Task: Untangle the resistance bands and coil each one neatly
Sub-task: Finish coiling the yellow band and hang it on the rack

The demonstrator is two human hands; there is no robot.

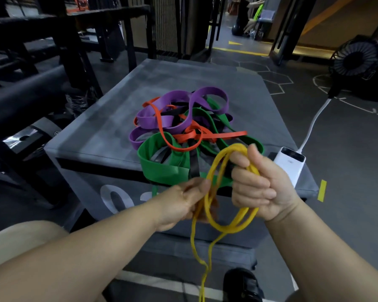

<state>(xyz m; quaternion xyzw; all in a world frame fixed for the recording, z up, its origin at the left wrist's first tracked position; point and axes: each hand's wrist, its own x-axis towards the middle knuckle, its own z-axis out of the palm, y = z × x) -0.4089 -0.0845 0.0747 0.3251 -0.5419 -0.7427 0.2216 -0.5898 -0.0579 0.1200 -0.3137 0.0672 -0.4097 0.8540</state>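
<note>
The yellow band [234,223] contrasts with the purple band [207,92], orange-red band [227,135], green band [159,168] and black band [193,164] on a mottled grey counter [109,118], beside a white power bank [288,164].

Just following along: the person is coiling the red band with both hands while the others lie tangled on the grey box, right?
No, the head view shows the left hand and right hand coiling the yellow band; the red band lies in the tangle.

Grey padded box [90,177] front — large white "0", following digit hidden, nothing else legible
</note>
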